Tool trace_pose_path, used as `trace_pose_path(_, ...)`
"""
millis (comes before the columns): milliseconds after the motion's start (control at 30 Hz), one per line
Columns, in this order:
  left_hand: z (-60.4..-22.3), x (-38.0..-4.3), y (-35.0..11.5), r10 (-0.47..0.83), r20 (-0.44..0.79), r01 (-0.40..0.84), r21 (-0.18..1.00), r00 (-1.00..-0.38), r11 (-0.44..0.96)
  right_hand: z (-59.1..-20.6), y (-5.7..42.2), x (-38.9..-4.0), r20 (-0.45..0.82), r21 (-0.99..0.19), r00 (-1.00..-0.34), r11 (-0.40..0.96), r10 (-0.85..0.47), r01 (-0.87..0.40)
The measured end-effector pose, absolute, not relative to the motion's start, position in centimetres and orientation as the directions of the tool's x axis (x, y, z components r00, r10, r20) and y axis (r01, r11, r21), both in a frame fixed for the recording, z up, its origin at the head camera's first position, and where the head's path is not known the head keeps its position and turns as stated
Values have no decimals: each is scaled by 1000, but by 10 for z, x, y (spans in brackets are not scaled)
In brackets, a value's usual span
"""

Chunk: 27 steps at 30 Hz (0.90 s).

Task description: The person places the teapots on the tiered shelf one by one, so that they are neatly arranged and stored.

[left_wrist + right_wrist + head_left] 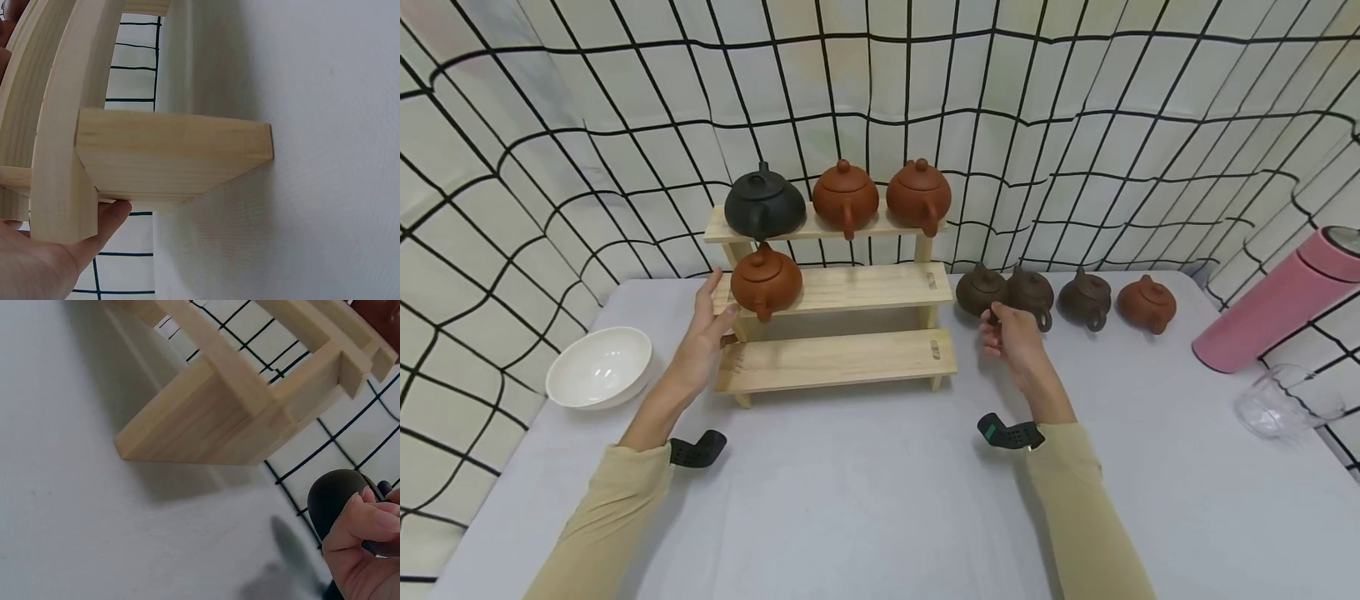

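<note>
My left hand (pixel 698 343) grips the left end of a three-tier wooden rack (pixel 842 358), close to a reddish-brown teapot (pixel 766 279) on the middle shelf. In the left wrist view, a finger reaches behind the rack's side panel (pixel 169 150). To the right of the rack, my right hand (pixel 1018 337) pinches the handle of a dark brown teapot (pixel 981 287). The right wrist view has the teapot's dark body (pixel 328 497) beyond the fingers, its shadow lying apart on the cloth. A second dark brown teapot (pixel 1032 292) is right beside it.
On the top shelf sit a black teapot (pixel 765 200) and two reddish-brown teapots (pixel 846 196). Further right are another dark teapot (pixel 1084 298), a reddish one (pixel 1147 303), a pink flask (pixel 1277 300) and a clear glass (pixel 1273 408). A white bowl (pixel 598 367) is at left; black mesh (pixel 910 117) encloses the back.
</note>
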<state>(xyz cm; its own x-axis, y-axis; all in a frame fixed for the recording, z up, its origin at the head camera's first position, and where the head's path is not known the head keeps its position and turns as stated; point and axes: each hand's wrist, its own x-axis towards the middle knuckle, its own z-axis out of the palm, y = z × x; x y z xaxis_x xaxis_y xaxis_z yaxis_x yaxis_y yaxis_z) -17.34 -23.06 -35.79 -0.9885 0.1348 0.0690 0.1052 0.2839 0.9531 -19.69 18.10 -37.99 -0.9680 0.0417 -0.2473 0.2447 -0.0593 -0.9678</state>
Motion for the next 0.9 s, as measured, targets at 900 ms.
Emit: trace_pose_path(900, -359, -175, -231, 137, 59, 97, 952, -989, 290, -277, 125, -140, -93, -993, -958, 90, -272, 71)
